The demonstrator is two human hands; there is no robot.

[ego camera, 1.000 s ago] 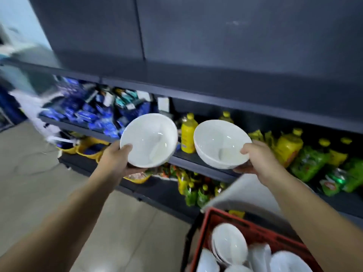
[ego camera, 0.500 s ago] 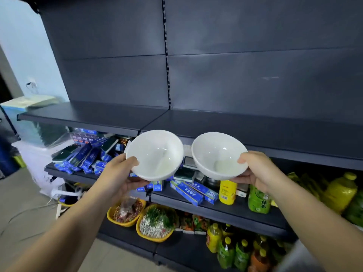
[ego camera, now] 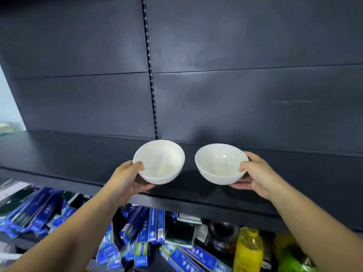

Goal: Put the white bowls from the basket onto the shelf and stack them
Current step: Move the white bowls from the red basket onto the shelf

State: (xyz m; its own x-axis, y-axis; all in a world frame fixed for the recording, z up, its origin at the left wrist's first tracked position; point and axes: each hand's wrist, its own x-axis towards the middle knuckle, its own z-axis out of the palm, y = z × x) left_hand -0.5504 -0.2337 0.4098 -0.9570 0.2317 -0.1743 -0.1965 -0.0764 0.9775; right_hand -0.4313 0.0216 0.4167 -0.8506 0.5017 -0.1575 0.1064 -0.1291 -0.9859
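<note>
Two white bowls are held side by side over the dark shelf [ego camera: 59, 154]. My left hand [ego camera: 127, 179] grips the left white bowl [ego camera: 163, 161] by its near rim, thumb inside and fingers underneath. My right hand [ego camera: 257, 177] grips the right white bowl [ego camera: 220, 163] the same way at its right rim. Both bowls are upright, slightly tilted toward me, a small gap apart. I cannot tell whether they touch the shelf surface. The basket is out of view.
The dark back panel [ego camera: 235, 95] rises behind the shelf, with a slotted upright [ego camera: 151, 75] in its middle. On the lower shelf lie several blue boxes [ego camera: 137, 232], a yellow bottle [ego camera: 248, 250] and green packs [ego camera: 290, 258].
Both hands have carried the bowls up and forward from in front of the lower shelves to over the dark shelf. My view has tilted up, and the red basket has left the frame.
</note>
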